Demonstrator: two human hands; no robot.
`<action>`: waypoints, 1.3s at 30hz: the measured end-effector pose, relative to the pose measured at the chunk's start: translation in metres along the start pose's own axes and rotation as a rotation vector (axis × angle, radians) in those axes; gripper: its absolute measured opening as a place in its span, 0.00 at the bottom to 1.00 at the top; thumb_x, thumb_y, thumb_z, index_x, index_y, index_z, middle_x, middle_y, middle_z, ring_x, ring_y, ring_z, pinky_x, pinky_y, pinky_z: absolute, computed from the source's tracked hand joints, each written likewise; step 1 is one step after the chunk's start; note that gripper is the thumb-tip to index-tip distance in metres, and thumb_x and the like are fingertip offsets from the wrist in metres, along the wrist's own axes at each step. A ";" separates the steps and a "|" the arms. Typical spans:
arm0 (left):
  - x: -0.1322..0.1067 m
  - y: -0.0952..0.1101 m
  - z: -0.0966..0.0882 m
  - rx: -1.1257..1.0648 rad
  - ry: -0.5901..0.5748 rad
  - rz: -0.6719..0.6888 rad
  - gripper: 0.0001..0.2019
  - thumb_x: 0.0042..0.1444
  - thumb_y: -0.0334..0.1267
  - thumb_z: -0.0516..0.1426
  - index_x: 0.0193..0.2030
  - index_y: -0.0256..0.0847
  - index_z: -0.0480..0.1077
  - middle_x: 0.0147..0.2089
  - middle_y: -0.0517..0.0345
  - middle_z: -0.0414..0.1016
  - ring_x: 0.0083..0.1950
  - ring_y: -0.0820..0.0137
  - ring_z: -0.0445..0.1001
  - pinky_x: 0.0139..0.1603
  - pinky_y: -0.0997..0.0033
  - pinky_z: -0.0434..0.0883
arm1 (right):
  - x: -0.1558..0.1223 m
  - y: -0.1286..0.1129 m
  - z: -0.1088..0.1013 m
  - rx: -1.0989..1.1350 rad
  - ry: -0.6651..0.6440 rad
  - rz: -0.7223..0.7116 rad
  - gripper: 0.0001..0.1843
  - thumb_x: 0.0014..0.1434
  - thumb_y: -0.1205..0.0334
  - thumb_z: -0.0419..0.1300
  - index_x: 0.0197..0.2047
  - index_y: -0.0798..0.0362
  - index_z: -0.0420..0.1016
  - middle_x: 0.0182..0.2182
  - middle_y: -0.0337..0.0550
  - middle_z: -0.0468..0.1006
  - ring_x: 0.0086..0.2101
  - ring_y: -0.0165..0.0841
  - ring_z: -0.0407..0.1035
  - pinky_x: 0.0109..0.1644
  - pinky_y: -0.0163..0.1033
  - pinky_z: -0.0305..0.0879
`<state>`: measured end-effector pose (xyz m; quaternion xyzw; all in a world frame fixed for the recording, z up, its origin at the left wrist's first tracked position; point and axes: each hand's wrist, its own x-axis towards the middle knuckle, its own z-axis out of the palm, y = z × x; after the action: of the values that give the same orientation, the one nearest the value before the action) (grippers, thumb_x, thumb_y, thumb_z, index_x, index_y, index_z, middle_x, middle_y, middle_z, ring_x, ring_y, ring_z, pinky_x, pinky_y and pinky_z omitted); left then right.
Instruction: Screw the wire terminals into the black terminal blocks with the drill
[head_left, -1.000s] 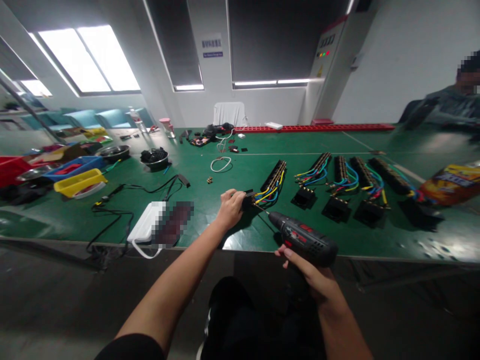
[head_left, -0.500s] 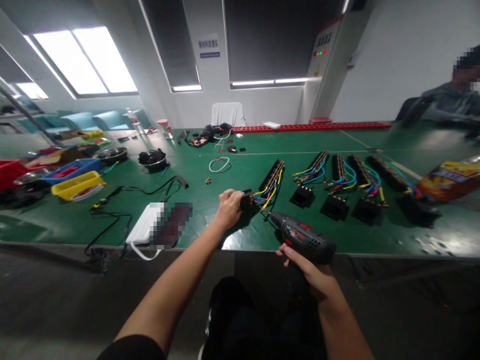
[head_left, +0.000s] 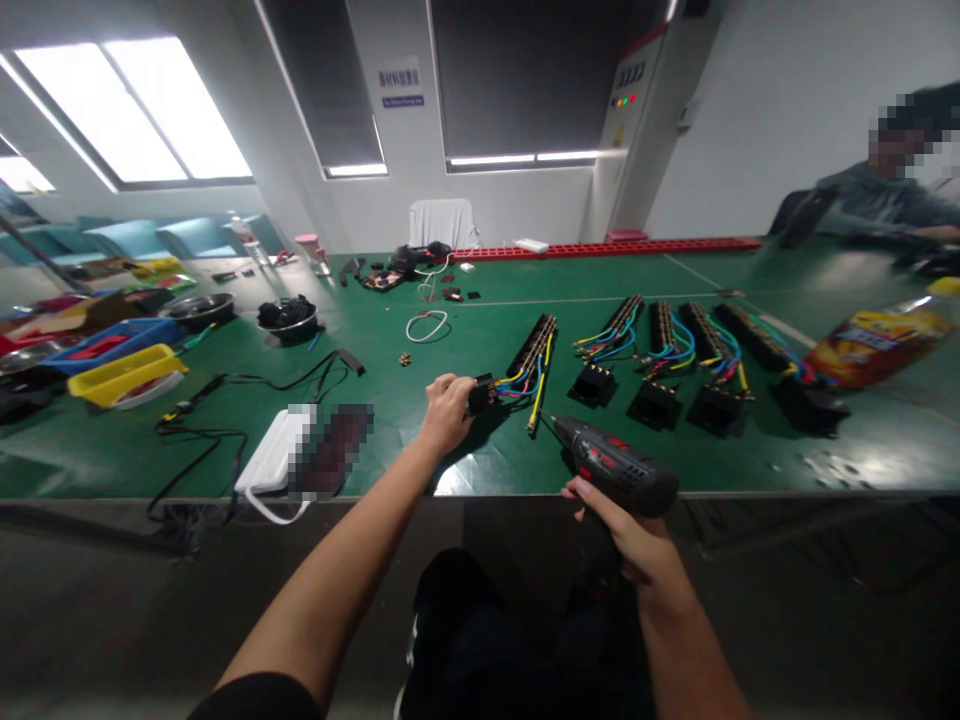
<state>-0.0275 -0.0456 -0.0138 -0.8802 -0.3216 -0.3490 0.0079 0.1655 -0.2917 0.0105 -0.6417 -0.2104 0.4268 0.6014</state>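
My left hand (head_left: 445, 410) is closed round a small black connector block (head_left: 482, 393) with red, blue and yellow wires (head_left: 525, 380) that run to a long black terminal strip (head_left: 534, 345) on the green table (head_left: 480, 330). A yellow wire end hangs loose toward the drill. My right hand (head_left: 626, 540) grips a black and red cordless drill (head_left: 619, 468) at the table's front edge, its bit pointing up-left toward the block, a short way off it.
Several more wired terminal strips (head_left: 675, 340) with black blocks lie in a row to the right. A snack bag (head_left: 874, 345) lies far right, where another person (head_left: 885, 195) sits. Yellow (head_left: 124, 372) and blue (head_left: 101, 345) bins, bowls, cables and a white box (head_left: 270, 455) lie left.
The drill has drawn back slightly to the right, away from the block. A yellow wire now hangs free below the strip. The view has shifted a little.
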 end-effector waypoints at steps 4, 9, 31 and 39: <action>0.001 0.001 0.000 -0.002 0.006 -0.008 0.19 0.57 0.38 0.59 0.56 0.42 0.65 0.54 0.46 0.74 0.57 0.54 0.62 0.58 0.51 0.59 | -0.001 -0.002 0.001 0.049 0.066 0.015 0.22 0.38 0.49 0.76 0.33 0.54 0.83 0.30 0.48 0.85 0.27 0.38 0.76 0.32 0.41 0.73; 0.000 0.001 -0.001 -0.005 -0.001 -0.003 0.20 0.56 0.36 0.59 0.56 0.42 0.65 0.54 0.46 0.74 0.57 0.54 0.62 0.58 0.51 0.59 | -0.003 -0.003 0.000 0.109 0.074 -0.020 0.22 0.39 0.48 0.76 0.34 0.53 0.82 0.30 0.47 0.84 0.31 0.40 0.77 0.36 0.42 0.74; 0.000 0.002 -0.003 -0.004 -0.026 0.040 0.22 0.53 0.31 0.57 0.56 0.42 0.65 0.56 0.47 0.73 0.58 0.54 0.62 0.59 0.51 0.59 | -0.005 -0.006 0.030 -0.031 -0.169 -0.072 0.23 0.47 0.44 0.72 0.41 0.51 0.82 0.35 0.48 0.85 0.34 0.41 0.78 0.39 0.43 0.75; 0.000 0.001 -0.002 -0.013 -0.021 0.031 0.22 0.54 0.31 0.57 0.57 0.42 0.65 0.56 0.48 0.73 0.58 0.55 0.62 0.59 0.52 0.58 | -0.006 -0.003 0.027 -0.060 -0.168 -0.043 0.24 0.47 0.42 0.71 0.41 0.52 0.81 0.35 0.48 0.85 0.34 0.41 0.78 0.42 0.45 0.74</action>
<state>-0.0281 -0.0474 -0.0121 -0.8888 -0.3056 -0.3414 0.0044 0.1411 -0.2800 0.0173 -0.6169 -0.2865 0.4598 0.5710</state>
